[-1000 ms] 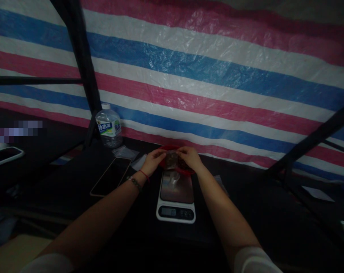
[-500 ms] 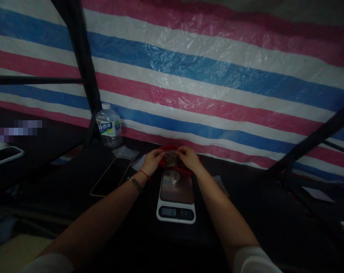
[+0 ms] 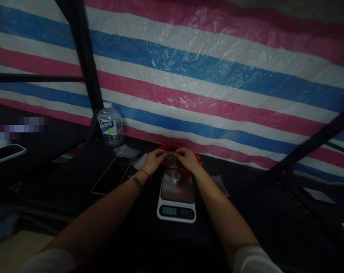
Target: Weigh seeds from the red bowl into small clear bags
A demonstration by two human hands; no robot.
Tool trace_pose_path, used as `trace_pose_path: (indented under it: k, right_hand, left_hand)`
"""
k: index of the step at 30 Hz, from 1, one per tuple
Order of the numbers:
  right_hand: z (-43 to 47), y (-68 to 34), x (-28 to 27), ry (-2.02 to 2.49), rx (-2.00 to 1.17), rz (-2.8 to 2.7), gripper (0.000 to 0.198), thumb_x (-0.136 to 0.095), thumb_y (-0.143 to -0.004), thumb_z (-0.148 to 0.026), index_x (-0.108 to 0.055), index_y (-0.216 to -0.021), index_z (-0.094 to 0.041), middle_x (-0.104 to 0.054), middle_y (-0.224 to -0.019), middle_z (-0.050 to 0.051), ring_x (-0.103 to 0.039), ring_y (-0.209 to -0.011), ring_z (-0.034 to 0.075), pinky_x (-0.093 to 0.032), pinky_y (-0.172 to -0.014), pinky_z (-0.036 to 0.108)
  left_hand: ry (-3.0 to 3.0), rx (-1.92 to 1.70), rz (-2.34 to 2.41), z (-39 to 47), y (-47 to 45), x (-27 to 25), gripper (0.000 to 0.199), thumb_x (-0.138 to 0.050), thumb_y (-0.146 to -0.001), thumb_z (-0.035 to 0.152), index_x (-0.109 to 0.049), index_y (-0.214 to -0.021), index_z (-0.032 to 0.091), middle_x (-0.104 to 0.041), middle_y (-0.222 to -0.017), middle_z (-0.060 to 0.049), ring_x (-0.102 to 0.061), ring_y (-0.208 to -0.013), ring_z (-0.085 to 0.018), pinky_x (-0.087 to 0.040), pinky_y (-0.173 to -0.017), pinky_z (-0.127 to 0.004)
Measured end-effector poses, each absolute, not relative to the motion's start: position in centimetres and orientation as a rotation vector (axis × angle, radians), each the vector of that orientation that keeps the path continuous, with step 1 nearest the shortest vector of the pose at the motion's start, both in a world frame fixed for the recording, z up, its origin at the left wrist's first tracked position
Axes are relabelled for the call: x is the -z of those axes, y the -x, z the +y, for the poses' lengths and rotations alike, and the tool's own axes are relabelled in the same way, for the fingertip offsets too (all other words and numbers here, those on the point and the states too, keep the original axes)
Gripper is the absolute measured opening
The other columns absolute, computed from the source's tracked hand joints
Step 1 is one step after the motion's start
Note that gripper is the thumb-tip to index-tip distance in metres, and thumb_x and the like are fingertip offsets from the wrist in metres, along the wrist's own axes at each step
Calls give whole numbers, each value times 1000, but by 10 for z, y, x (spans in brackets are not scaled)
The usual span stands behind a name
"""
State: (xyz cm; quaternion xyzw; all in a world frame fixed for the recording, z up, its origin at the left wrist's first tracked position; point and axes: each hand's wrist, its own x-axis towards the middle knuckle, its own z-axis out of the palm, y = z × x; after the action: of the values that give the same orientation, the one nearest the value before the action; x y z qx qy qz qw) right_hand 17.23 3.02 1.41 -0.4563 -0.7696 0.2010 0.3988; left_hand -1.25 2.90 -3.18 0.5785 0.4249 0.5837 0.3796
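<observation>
My left hand [image 3: 155, 160] and my right hand [image 3: 188, 159] pinch the top edge of a small clear plastic bag [image 3: 172, 160] from both sides. Dark brown bits show inside the bag. Behind and beneath it lies a red bag or cloth [image 3: 199, 159], partly covered by my hands. Just on my side of the bag stands a white kitchen scale [image 3: 176, 214] with a metal plate and a lit display. A small clear cup [image 3: 175, 176] rests on the scale's plate, near its far end.
Left of my hands are a phone [image 3: 112, 176], clear plastic bags [image 3: 127, 151] and a large labelled plastic bottle [image 3: 111, 127]. Another filled bag [image 3: 220, 184] lies by my right forearm. A striped plastic sheet [image 3: 189, 91] hangs behind the black table; dark frame bars [image 3: 88, 64] stand at both sides.
My fingertips have drawn slightly closer together along the bag's top edge. The view has shifted a little; the scale and cup stay in place.
</observation>
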Motion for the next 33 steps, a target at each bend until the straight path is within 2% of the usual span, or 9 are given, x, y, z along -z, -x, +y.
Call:
trace_pose_path:
  k: [8, 12, 18, 24, 28, 33]
  right_hand:
    - [29, -169, -11, 1128, -567, -1920, 10, -63, -75, -24, -70, -77, -17, -69, -78, 3, -60, -71, 15, -46, -68, 27]
    - [29, -168, -11, 1108, -547, -1936, 9, -62, -76, -22, -69, -74, -17, -68, -76, 2, -60, -70, 15, -46, -68, 27]
    - [24, -161, -11, 1062, -511, -2000, 7, -62, -78, -20, -69, -77, -17, -68, -80, 3, -61, -75, 16, -46, -72, 28]
    - [21, -158, -12, 1043, -448, -2060, 9, -59, -81, -17, -68, -78, -18, -66, -80, 3, -60, -76, 16, -46, -73, 28]
    - [22, -159, -14, 1048, -412, -2054, 9, -61, -81, -19, -69, -78, -18, -67, -81, 3, -60, -76, 16, -45, -73, 28]
    - [25, -166, -21, 1185, -338, -1929, 10, -65, -79, -23, -69, -72, -17, -68, -75, 4, -60, -73, 17, -44, -70, 28]
  left_hand:
    - [-1481, -1449, 1080, 26, 14, 28, 23, -72, -68, 40, -73, -75, 18, -72, -79, -4, -62, -75, -20, -49, -75, -30]
    - [-1522, -1440, 1016, 22, 13, 26, 25, -72, -68, 40, -73, -79, 18, -72, -82, -5, -63, -79, -21, -50, -79, -31]
    - [-1704, -1461, 1103, 20, 10, 28, 16, -65, -76, 34, -71, -79, 19, -69, -83, -5, -61, -80, -20, -48, -81, -32]
    - [-1762, -1475, 1036, 18, 7, 27, 12, -64, -77, 30, -69, -80, 20, -68, -85, -5, -60, -82, -21, -47, -81, -33]
    - [-1761, -1499, 1087, 20, 9, 25, 8, -65, -75, 27, -70, -75, 21, -68, -82, -5, -59, -83, -22, -45, -86, -34]
    - [-1752, -1555, 1181, 23, 15, 21, 13, -65, -76, 31, -72, -76, 20, -70, -83, -5, -61, -82, -21, -46, -84, -33]
